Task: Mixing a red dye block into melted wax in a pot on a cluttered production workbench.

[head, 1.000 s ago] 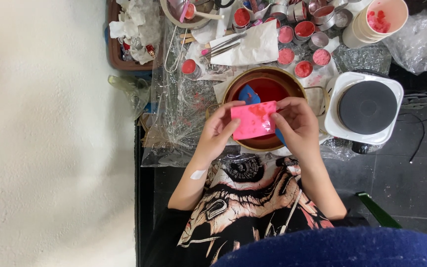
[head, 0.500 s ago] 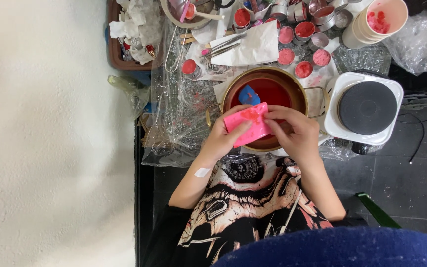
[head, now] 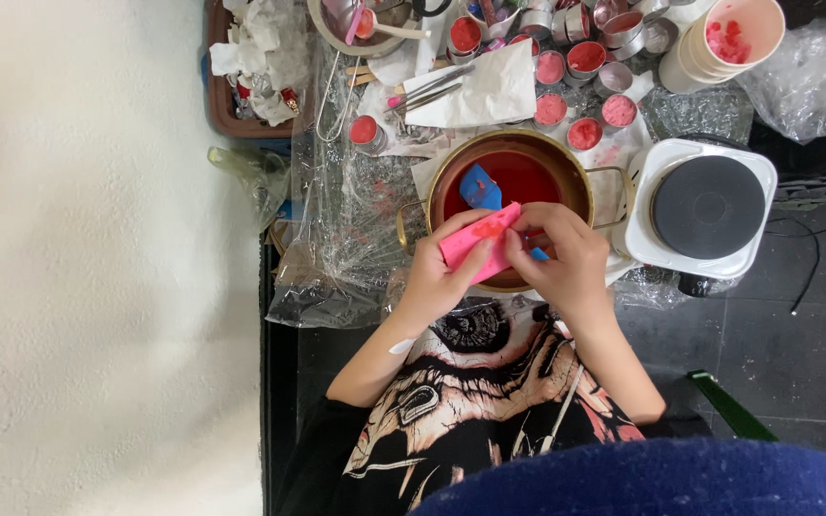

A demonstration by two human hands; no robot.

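In the head view, two hands meet over one round metal pot point(head: 451, 172) holding red liquid, which serves as the landmark here. The left hand point(head: 432, 277) and the right hand point(head: 566, 263) both close their fingers on a single pink mould point(head: 478, 241), a flat slab pinched along its edges, so neither hand is open. The pink mould sits over the near rim of the pot, its long axis tilted: the far end rises toward the pot's middle on the right, the near end dips toward the left hand. A red smear marks its upper face. Inside the pot lies one blue piece point(head: 480, 186), resting toward the left of the liquid just beyond the mould, and a sliver of blue also shows under the right hand's fingers. To the right of the pot, just beside its handle, stands one white hotplate point(head: 705, 205) with a dark round plate. Beyond the pot, a cluster of small round tins point(head: 566, 91) holds pink and red wax; about ten can be counted, though some are partly hidden. One stack of white paper cups point(head: 719, 43) stands beyond the hotplate. Crinkled clear plastic sheet point(head: 336, 239) spreads to the left of the pot.
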